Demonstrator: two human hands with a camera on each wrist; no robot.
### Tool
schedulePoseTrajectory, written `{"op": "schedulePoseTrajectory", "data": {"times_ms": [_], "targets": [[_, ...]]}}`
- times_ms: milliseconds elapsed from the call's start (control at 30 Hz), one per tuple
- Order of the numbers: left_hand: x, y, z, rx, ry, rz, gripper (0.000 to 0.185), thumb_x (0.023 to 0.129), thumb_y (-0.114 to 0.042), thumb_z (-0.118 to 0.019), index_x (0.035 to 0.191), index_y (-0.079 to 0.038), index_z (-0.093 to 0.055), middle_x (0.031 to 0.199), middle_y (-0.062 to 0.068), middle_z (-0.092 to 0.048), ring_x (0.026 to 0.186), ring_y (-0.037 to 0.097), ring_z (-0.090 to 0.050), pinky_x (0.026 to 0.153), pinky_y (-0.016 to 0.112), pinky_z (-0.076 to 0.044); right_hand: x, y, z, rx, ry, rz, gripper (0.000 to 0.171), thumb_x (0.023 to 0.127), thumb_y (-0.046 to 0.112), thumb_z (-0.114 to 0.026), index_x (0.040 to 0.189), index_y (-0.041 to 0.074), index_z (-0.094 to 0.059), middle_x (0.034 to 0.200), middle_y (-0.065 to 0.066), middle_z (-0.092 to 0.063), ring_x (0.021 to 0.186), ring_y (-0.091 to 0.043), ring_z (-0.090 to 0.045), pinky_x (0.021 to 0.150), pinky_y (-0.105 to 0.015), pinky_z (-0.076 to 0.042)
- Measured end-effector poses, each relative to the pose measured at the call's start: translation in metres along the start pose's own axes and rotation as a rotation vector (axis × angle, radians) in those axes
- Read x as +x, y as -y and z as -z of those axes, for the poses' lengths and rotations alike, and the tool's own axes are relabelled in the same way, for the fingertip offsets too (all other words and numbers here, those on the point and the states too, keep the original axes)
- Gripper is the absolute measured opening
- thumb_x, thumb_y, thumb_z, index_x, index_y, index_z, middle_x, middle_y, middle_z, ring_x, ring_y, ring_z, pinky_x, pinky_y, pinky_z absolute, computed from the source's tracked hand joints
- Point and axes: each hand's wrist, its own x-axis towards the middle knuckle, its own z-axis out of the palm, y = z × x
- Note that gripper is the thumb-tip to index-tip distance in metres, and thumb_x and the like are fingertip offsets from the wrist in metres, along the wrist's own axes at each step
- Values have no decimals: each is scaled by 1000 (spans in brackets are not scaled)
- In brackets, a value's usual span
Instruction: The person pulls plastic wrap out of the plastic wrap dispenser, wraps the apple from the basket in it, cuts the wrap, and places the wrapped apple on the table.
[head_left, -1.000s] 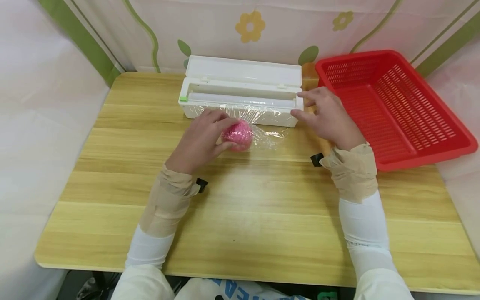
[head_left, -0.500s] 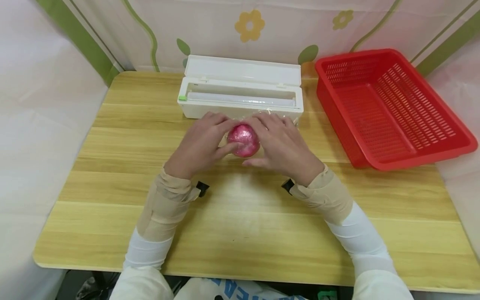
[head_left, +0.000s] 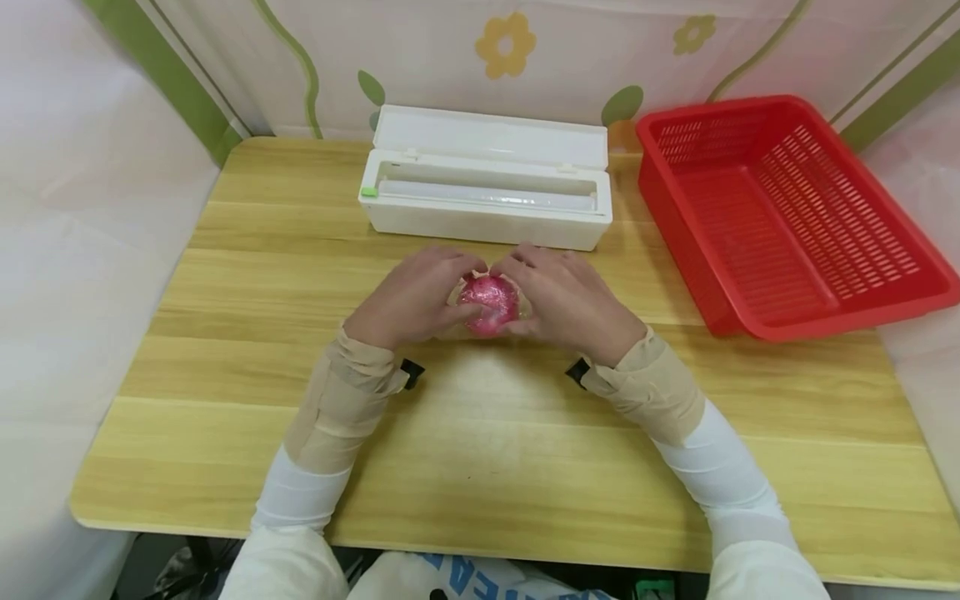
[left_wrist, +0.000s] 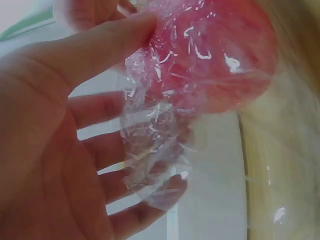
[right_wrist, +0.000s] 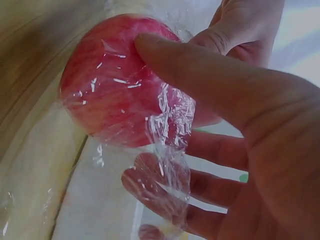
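Note:
Between both hands, in front of the dispenser in the head view, is a pink-red apple [head_left: 489, 305] covered in clear cling film. My left hand [head_left: 415, 298] grips it from the left, its thumb [left_wrist: 117, 37] pressed on the film. From the right my right hand [head_left: 567, 300] holds it, with the thumb [right_wrist: 165, 55] on the apple's skin through the film. Loose, crumpled cling film [left_wrist: 155, 150] hangs off the apple across the left fingers, and more film [right_wrist: 172, 180] lies over the right fingers. The apple's far side is hidden.
Behind the hands stands a white cling film dispenser [head_left: 487, 227], lid raised, with a film roll [head_left: 487, 196] inside and a green piece at its left end. A red plastic basket [head_left: 686, 250] sits at the right of the wooden table [head_left: 480, 450].
My right hand has left the dispenser's right end and come to the apple. The film no longer stretches over the dispenser's front. Both hands have brought the apple slightly nearer to me.

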Motion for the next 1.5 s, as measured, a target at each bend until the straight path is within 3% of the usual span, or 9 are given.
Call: {"op": "schedulePoseTrajectory", "data": {"times_ms": [167, 300, 433, 633, 833, 1167, 1500], "targets": [[1, 4, -2, -76, 60, 30, 44, 95, -27, -81, 127, -2, -62, 113, 11, -74, 102, 28, -69, 89, 39, -59, 3, -4, -3, 49, 83, -25, 70, 79, 43, -94, 136, 12, -67, 134, -7, -71, 120, -26, -70, 101, -47, -59], [2, 7, -3, -96, 81, 27, 37, 98, -25, -78, 122, -4, -60, 108, 10, -72, 96, 31, -67, 84, 38, -58, 5, -7, -4, 74, 133, -53, 66, 83, 44, -90, 136, 13, -67, 136, -7, -70, 122, -24, -68, 103, -46, -58], [2, 9, -3, -92, 89, 29, 40, 99, -27, -76, 127, -4, -60, 117, 12, -70, 106, 31, -66, 93, 41, -58, 5, -9, -4, 123, 167, -65, 70, 83, 43, -91, 140, 13, -64, 138, -6, -69, 124, -23, -67, 105, -45, -58], [2, 2, -3, 13, 50, 30, 68, 92, -41, -82, 145, -7, -56, 147, 15, -57, 135, 34, -55, 116, 52, -47, 1, -16, 9, 203, 241, -118, 91, 80, 46, -92, 156, 18, -51, 153, -1, -59, 137, -23, -59, 112, -50, -52], [2, -5, -10, 137, 14, -13, 71, 81, -42, -92, 138, -13, -61, 144, 10, -62, 139, 35, -51, 114, 55, -47, -2, -25, 20, 229, 258, -153, 91, 81, 45, -92, 157, 16, -50, 156, -7, -56, 142, -29, -55, 115, -55, -50], [11, 2, -18, 163, 14, 75, 82, 80, -45, -92, 147, -15, -56, 151, 8, -60, 145, 33, -43, 121, 59, -38, -2, -36, 26, 238, 279, -195, 84, 84, 39, -90, 154, 12, -51, 148, -15, -60, 120, -33, -68, 99, -54, -58], [21, 8, -32, 256, -99, 5, 89, 71, -43, -98, 146, -15, -58, 153, 11, -51, 149, 34, -34, 120, 60, -33, 1, -41, 23, 236, 306, -206, 84, 85, 39, -90, 153, 10, -52, 148, -15, -59, 120, -33, -66, 102, -53, -57]]}}
